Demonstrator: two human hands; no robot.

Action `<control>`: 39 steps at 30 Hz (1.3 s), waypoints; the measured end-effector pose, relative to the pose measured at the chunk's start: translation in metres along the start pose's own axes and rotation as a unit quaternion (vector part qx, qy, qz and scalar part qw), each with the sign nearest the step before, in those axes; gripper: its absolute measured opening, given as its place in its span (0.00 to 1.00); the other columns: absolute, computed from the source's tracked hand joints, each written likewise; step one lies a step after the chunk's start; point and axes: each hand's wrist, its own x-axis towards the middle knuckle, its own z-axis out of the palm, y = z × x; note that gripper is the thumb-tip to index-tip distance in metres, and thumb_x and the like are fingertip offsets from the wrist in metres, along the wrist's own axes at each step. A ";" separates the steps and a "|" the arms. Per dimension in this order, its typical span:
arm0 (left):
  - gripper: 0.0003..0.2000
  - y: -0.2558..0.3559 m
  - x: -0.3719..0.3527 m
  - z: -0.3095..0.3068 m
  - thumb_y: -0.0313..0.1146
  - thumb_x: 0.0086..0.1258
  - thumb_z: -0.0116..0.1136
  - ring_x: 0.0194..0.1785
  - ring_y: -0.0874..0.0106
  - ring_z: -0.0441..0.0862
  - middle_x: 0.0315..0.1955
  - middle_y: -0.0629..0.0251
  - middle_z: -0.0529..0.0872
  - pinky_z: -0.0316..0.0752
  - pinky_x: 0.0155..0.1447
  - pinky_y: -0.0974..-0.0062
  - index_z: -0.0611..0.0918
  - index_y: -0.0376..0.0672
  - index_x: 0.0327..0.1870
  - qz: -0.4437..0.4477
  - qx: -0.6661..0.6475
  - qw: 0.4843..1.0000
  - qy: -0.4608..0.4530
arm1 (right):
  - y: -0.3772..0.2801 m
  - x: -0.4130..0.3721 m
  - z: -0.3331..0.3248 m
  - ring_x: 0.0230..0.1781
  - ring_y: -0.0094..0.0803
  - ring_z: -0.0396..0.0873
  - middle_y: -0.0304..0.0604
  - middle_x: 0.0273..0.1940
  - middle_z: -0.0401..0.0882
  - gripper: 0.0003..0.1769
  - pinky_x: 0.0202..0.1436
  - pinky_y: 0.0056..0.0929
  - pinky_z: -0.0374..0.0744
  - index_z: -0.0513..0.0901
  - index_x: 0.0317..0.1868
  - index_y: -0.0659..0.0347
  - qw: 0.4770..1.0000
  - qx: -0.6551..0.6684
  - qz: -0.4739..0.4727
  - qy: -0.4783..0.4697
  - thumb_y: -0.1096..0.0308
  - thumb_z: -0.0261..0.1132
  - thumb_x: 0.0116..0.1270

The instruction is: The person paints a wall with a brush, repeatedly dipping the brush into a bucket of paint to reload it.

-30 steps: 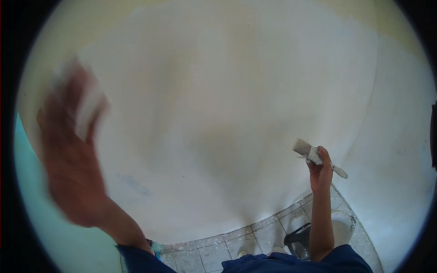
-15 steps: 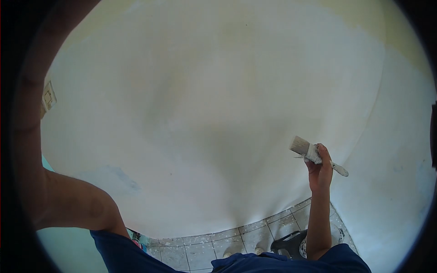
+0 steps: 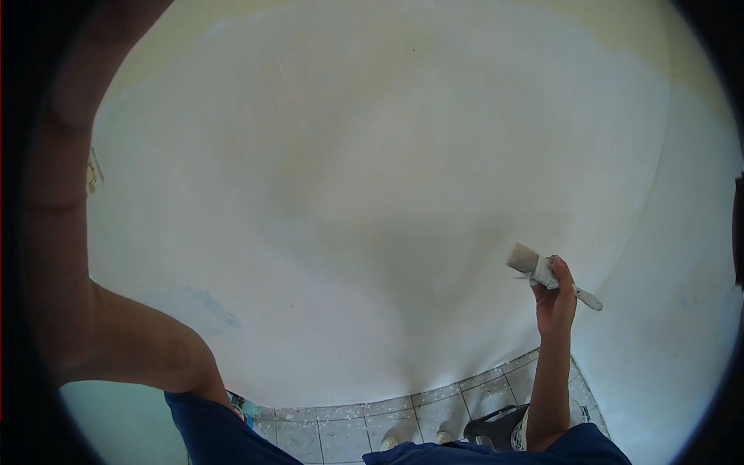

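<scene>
A paint-caked paintbrush (image 3: 524, 259) is gripped in my right hand (image 3: 555, 298), fingers closed around its base. Its pale bristles point up and to the left, and the handle sticks out to the lower right. Behind the brush is a wall (image 3: 372, 194) with a whitish coat and yellowish areas along the top. My left arm is bent and raised along the left edge, very close to the camera. My left hand (image 3: 116, 46) runs up out of the frame in dark shadow, its fingers hidden.
Paint-spattered floor tiles (image 3: 341, 440) run along the foot of the wall. A dark container-like object (image 3: 496, 426) stands on the floor beside my right forearm. A switch plate (image 3: 94, 172) shows at the left, partly behind my arm. A second wall (image 3: 659, 349) meets this one at the right.
The view has shifted slightly. My right hand with the paintbrush now appears a little lower and further right. My left arm stays raised.
</scene>
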 end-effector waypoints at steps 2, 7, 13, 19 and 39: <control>0.32 -0.010 -0.002 0.003 0.49 0.79 0.26 0.79 0.47 0.47 0.73 0.35 0.53 0.42 0.79 0.45 0.60 0.31 0.72 -0.007 -0.004 1.000 -0.001 | 0.000 0.003 0.001 0.43 0.28 0.82 0.38 0.42 0.78 0.11 0.45 0.29 0.87 0.77 0.49 0.61 1.000 0.001 -0.001 -0.002 0.66 0.64 0.70; 0.32 -0.061 -0.040 0.012 0.49 0.79 0.26 0.79 0.47 0.47 0.73 0.35 0.53 0.42 0.80 0.46 0.60 0.31 0.72 -0.034 0.040 0.998 0.032 | 0.001 0.004 0.000 0.44 0.28 0.81 0.38 0.43 0.77 0.11 0.47 0.30 0.86 0.77 0.48 0.61 0.999 -0.009 -0.010 0.031 0.67 0.64 0.69; 0.15 -0.133 -0.097 0.084 0.39 0.74 0.53 0.45 0.62 0.86 0.39 0.54 0.87 0.78 0.54 0.65 0.82 0.34 0.45 -0.143 0.297 0.906 0.265 | -0.005 -0.015 0.063 0.45 0.25 0.80 0.37 0.43 0.77 0.11 0.49 0.29 0.85 0.76 0.48 0.60 0.996 -0.023 -0.079 -0.018 0.72 0.66 0.67; 0.08 -0.126 -0.109 0.091 0.31 0.68 0.63 0.41 0.67 0.87 0.36 0.59 0.88 0.79 0.47 0.73 0.85 0.37 0.41 -0.184 0.442 0.865 0.152 | -0.018 -0.028 0.101 0.44 0.22 0.80 0.36 0.42 0.76 0.10 0.51 0.29 0.84 0.77 0.47 0.59 0.968 -0.123 -0.194 -0.103 0.71 0.67 0.67; 0.06 -0.220 -0.087 0.023 0.30 0.67 0.63 0.42 0.64 0.86 0.36 0.58 0.87 0.79 0.46 0.70 0.84 0.38 0.41 -0.182 0.525 0.826 0.094 | 0.046 0.042 0.169 0.23 0.41 0.68 0.49 0.26 0.69 0.14 0.26 0.36 0.71 0.76 0.25 0.65 0.766 -0.430 -0.473 -0.060 0.68 0.74 0.52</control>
